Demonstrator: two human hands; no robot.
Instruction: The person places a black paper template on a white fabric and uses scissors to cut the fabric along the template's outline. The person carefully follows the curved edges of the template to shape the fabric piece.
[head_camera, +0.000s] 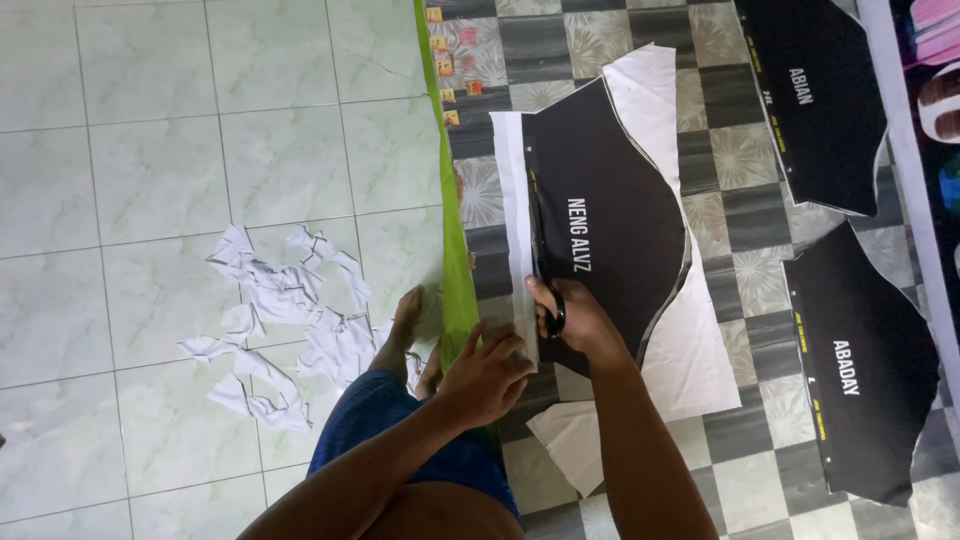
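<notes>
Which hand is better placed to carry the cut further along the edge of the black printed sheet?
The right hand: it grips the scissors, whose blades already lie along the edge of the black sheet. The left hand lies lower down on the white paper strip, seemingly steadying it.

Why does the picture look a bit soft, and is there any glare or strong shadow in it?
Head view: soft, even daylight, no hard shadows; faint sheen on the pale glossy floor tiles; the left hand and the right hand on black-handled scissors are slightly soft; the black curved printed sheet on white paper stays fairly crisp; the white paper scraps look nearly washed out.
</notes>
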